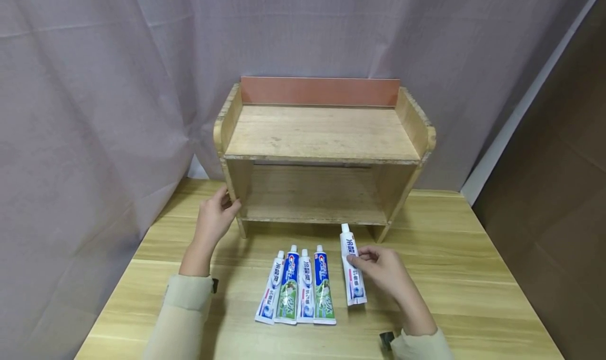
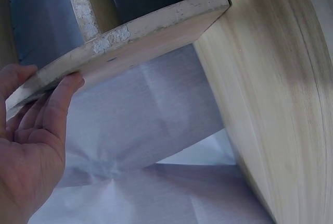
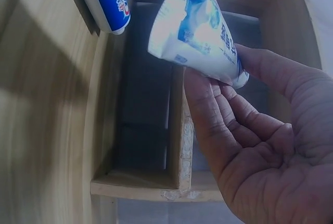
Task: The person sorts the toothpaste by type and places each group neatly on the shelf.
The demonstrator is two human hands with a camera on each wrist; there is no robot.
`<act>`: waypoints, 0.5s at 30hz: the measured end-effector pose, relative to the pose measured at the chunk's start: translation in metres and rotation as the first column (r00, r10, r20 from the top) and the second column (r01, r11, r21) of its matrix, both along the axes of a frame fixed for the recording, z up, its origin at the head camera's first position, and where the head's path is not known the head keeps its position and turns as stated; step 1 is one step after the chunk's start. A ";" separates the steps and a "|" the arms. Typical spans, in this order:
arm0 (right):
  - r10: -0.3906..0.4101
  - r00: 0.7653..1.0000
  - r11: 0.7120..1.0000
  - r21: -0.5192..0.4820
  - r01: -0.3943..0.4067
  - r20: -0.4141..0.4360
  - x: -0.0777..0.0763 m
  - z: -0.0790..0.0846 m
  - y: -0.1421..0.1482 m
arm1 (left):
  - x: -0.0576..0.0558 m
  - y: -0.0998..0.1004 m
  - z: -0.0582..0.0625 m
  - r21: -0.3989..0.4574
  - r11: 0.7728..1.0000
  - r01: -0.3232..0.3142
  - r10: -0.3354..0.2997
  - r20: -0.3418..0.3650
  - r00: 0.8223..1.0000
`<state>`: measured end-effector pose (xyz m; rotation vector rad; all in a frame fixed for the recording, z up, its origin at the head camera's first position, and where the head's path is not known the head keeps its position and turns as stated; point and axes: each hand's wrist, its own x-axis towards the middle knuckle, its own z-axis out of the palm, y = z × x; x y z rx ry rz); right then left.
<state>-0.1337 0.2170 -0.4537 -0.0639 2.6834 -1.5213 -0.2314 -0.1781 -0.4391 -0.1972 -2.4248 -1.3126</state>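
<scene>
My right hand (image 1: pixel 384 269) pinches a white toothpaste tube (image 1: pixel 352 276) between thumb and fingers, cap pointing toward the shelf. In the right wrist view the flat crimped end of that toothpaste tube (image 3: pixel 197 31) faces the camera. My left hand (image 1: pixel 216 212) grips the front edge of the wooden shelf's left side panel (image 1: pixel 229 178); the left wrist view shows the thumb on one side of the panel (image 2: pixel 130 39) and fingers on the other. Between the hands, several toothpaste tubes lie in a row, white ones (image 1: pixel 271 291) alternating with blue-and-green ones (image 1: pixel 288 289), caps toward the shelf.
The two-tier wooden shelf (image 1: pixel 322 133) stands at the back of the wood-grain table (image 1: pixel 464 276), with a reddish-brown board (image 1: pixel 319 91) along its top rear. A grey curtain (image 1: pixel 303 28) hangs behind it. A dark brown surface (image 1: pixel 554 155) rises at the right.
</scene>
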 end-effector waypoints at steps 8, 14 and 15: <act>0.029 0.999 0.999 0.025 -0.028 -0.027 -0.002 0.002 0.005 | 0.000 0.002 0.000 0.006 1.000 -0.006 0.006 0.011 1.000; 0.023 0.999 0.999 0.046 -0.022 -0.025 -0.003 0.007 0.007 | 0.000 0.001 0.000 -0.004 1.000 -0.009 0.009 0.006 1.000; 0.020 1.000 0.999 0.046 -0.019 -0.021 -0.003 0.007 0.007 | 0.000 0.001 -0.001 -0.004 1.000 -0.009 0.009 0.006 1.000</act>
